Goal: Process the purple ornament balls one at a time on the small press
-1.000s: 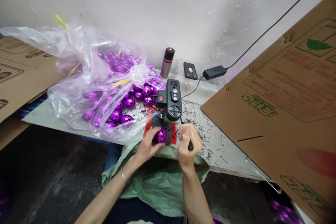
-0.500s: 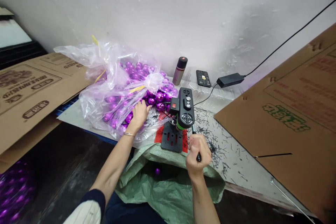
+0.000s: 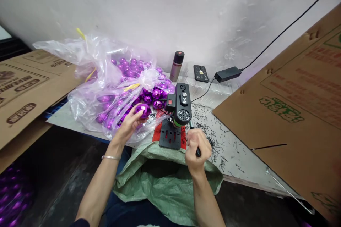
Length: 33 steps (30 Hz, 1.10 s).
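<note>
Between its thumb and fingers, my left hand (image 3: 130,122) grips a shiny purple mirrored ball (image 3: 142,111), just in front of a clear plastic bag (image 3: 90,92) full of similar balls. My right hand (image 3: 198,146) is wrapped round the black-ended lever handle (image 3: 198,152) of a small black bench press (image 3: 183,104). The press has a flat slotted base plate (image 3: 170,135) resting on red material. Below it, a green woven sack (image 3: 162,181) lies open at the table's front edge.
Behind the press stand a spray can (image 3: 177,65), a phone (image 3: 201,73) and a black power adapter (image 3: 228,74) with its cable. Cardboard boxes flank the table, one left (image 3: 23,85), one right (image 3: 287,113). Small black bits (image 3: 213,145) litter the tabletop at right.
My left hand has come out of the bag's balls, nearer to me, with one purple ball in it. The right hand stays on the lever. The ball seen inside the sack is out of sight.
</note>
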Available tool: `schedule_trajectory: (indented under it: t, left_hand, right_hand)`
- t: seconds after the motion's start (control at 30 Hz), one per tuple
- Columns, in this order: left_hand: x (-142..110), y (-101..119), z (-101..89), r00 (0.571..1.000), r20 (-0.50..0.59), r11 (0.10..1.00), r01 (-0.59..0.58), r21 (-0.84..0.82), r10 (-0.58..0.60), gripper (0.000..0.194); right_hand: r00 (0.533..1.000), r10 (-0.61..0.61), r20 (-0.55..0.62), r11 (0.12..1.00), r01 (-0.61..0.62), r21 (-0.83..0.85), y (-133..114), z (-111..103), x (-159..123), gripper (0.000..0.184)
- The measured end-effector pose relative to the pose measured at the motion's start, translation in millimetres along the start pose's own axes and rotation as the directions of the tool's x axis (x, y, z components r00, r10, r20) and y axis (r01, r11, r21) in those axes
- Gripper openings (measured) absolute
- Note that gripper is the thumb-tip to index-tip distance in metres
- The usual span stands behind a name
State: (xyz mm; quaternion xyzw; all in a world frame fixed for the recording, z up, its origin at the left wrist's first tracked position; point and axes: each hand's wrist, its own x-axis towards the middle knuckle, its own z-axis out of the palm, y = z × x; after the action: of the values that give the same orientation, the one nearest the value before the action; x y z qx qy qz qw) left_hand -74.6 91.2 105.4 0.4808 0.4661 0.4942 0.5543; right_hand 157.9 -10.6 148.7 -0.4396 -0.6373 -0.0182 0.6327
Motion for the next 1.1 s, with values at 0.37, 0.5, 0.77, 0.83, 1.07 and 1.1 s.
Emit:
schedule_trajectory:
  t: [0.37, 0.5, 0.77, 0.83, 1.07, 1.1]
  left_hand:
    - [-27, -86, 73.5, 1.0, 0.02, 0.992, 0.015, 0.123, -0.017, 0.062]
    - [-27, -96, 79.9, 0.991, 0.036, 0.931, -0.135, 0.338, 0.13, 0.057]
    - [-39, -105, 82.0, 0.935, 0.142, 0.757, -0.346, 0.554, 0.324, 0.059]
    - [-37, -106, 85.1, 0.917, 0.181, 0.716, -0.392, 0.578, 0.356, 0.056]
    - [-30, -112, 91.8, 0.879, 0.216, 0.718, -0.473, 0.511, 0.425, 0.056]
    - [-30, -113, 91.3, 0.88, 0.218, 0.726, -0.472, 0.5, 0.422, 0.056]
  right_hand:
    - [0.996, 0.089, 0.013, 0.996, -0.089, 0.003, -7, -4, 15, 0.035]
    - [0.998, 0.07, 0.011, 0.997, -0.07, 0.012, -6, -4, 12, 0.033]
    - [0.999, 0.052, 0.013, 0.999, -0.051, -0.019, -7, -4, 8, 0.033]
    - [0.999, 0.044, 0.019, 0.999, -0.043, -0.02, -7, -4, 8, 0.032]
    - [0.999, 0.011, 0.039, 1.0, -0.01, -0.03, -4, -6, 2, 0.03]
    - [0.999, 0.009, 0.039, 1.0, -0.007, -0.03, -3, -6, -1, 0.03]
